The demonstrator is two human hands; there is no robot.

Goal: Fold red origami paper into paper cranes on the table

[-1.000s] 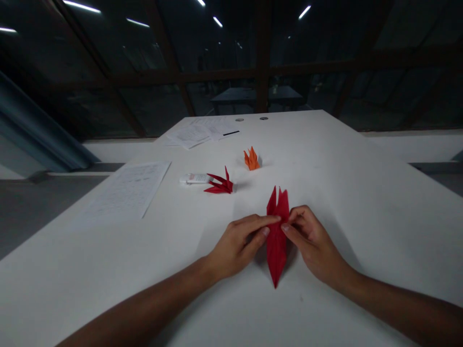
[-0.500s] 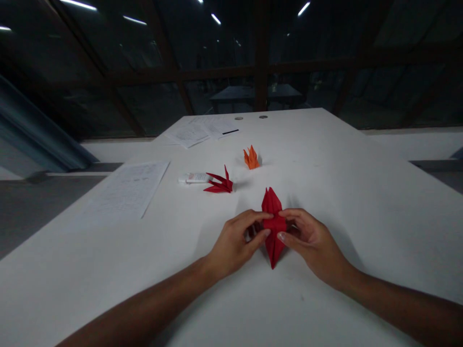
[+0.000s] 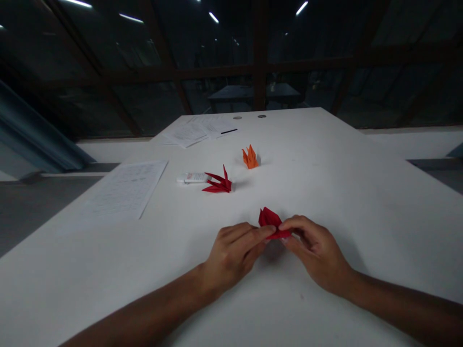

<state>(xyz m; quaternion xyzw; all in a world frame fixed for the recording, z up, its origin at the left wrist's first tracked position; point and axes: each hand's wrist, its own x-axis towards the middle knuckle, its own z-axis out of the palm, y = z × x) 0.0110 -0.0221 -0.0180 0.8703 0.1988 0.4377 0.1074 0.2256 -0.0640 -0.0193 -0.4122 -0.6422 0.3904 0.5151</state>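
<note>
Between my two hands, just above the white table, is a piece of folded red origami paper. My left hand pinches its left side, the index finger lying on top and the thumb mostly hidden below. On the other side, my right hand grips the paper's edge with thumb and index finger. The pointed flaps face away from me; the underside is hidden. Farther off to the left stands another red origami piece with several points, and an orange origami piece stands behind it.
A white tube lies against the standing red piece. Printed sheets lie at the left edge, with more papers and a black pen at the back left. Two round discs sit by the far edge, before dark windows.
The red paper, long and spread with a point toward me, is now folded up and more compact. My left fingers have come over its top, and my right hand has dropped slightly.
</note>
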